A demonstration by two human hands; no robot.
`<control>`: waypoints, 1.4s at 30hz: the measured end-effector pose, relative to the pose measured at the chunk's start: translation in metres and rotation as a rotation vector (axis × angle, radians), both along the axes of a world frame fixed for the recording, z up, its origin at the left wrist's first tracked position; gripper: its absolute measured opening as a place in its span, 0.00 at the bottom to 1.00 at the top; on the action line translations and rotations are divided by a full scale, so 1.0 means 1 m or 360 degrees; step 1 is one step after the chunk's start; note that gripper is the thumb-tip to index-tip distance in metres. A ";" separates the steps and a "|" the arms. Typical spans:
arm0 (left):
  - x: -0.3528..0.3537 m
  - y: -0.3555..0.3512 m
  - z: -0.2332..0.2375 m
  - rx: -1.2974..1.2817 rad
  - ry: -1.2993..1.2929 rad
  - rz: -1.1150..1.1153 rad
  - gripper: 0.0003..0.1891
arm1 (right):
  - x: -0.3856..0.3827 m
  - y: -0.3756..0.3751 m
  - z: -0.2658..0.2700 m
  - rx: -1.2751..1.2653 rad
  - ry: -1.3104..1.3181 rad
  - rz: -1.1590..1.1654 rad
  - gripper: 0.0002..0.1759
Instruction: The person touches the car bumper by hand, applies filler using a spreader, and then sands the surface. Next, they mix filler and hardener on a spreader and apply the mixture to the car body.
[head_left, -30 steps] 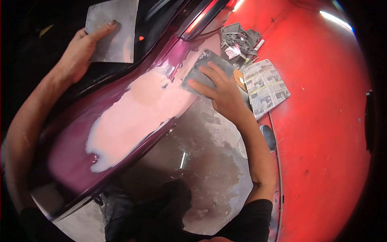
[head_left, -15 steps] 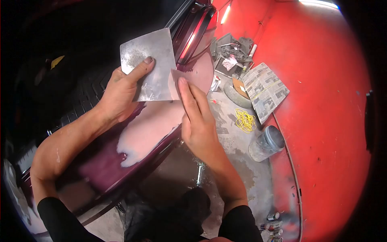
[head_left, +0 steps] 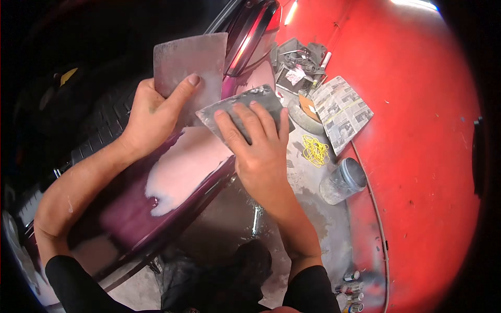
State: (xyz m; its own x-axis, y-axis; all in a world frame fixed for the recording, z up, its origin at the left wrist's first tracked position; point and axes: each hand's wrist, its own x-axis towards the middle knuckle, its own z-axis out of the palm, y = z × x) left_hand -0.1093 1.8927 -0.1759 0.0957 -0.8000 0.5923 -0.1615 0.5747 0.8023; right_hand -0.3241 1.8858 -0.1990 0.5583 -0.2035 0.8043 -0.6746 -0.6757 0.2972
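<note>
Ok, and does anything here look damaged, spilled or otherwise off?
The purple car panel looks odd: a ragged-edged pale pink patch interrupts its glossy paint, perhaps filler over damage. On the floor beside it, a dark, shiny area looks wet, possibly spilled liquid.

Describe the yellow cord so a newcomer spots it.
Find the red wall, then the bucket on the floor beside it. The yellow cord lies just up-left of the bucket in the picture; unlike its neighbours, it's a loose, stringy tangle.

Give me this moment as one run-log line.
left hand: holds gray plate | right hand: holds dark plate, fingers spread | below: pale patch on purple panel | floor: bucket, yellow cord
</note>
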 end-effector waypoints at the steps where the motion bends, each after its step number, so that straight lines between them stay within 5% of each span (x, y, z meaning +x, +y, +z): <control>1: 0.002 -0.001 0.002 0.0055 -0.0014 0.0021 0.16 | 0.000 0.002 -0.001 0.0005 0.0033 0.0010 0.30; 4: -0.004 -0.011 0.005 -0.0130 0.0349 0.0113 0.16 | -0.014 0.001 0.000 0.0108 0.0214 -0.0013 0.29; 8: 0.049 -0.054 -0.007 0.0128 0.0829 -0.0109 0.19 | -0.068 -0.052 -0.013 0.0132 0.0284 0.0066 0.24; 14: 0.061 -0.076 -0.024 0.0296 0.0755 -0.0053 0.20 | -0.097 -0.121 -0.016 -0.0002 0.0748 -0.0008 0.26; 32: 0.070 -0.079 -0.028 0.0373 0.0565 0.0265 0.21 | -0.062 -0.181 -0.032 -0.0382 0.0538 0.0345 0.25; 42: 0.070 -0.078 -0.028 0.0390 0.0536 0.0208 0.20 | -0.069 -0.187 -0.027 -0.0221 0.0759 0.0290 0.28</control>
State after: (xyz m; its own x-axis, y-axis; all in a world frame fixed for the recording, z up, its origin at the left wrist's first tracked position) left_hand -0.0395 1.8151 -0.2039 0.3610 -0.8813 0.3049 0.0737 0.3529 0.9328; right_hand -0.3931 1.6987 -0.2255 0.8851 0.0216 0.4649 -0.3177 -0.7019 0.6375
